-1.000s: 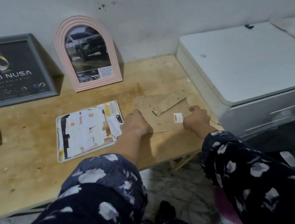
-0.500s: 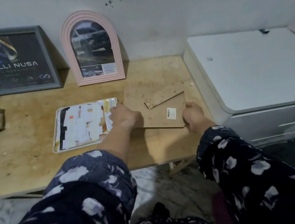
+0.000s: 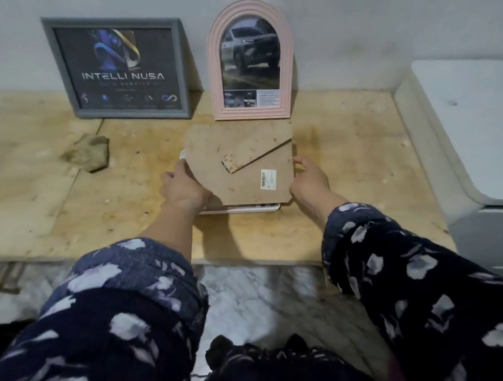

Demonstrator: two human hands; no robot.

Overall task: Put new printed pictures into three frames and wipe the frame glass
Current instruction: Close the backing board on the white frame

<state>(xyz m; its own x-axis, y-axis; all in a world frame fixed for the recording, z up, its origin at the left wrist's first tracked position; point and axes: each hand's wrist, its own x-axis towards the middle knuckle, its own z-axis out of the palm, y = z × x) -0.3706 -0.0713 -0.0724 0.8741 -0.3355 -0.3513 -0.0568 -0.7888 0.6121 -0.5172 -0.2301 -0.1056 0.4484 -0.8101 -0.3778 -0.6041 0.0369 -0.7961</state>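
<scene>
Over the white frame on the bench: left hand and right hand, fingers pinching the backing board edges, likely aligning it to seat squarely.

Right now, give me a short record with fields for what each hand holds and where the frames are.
left hand: grips backing board's left edge
right hand: grips board's right edge
backing board: over white frame, hiding most of it
grey frame: upright against wall
pink arched frame: upright against wall
cloth: on table, left
</scene>
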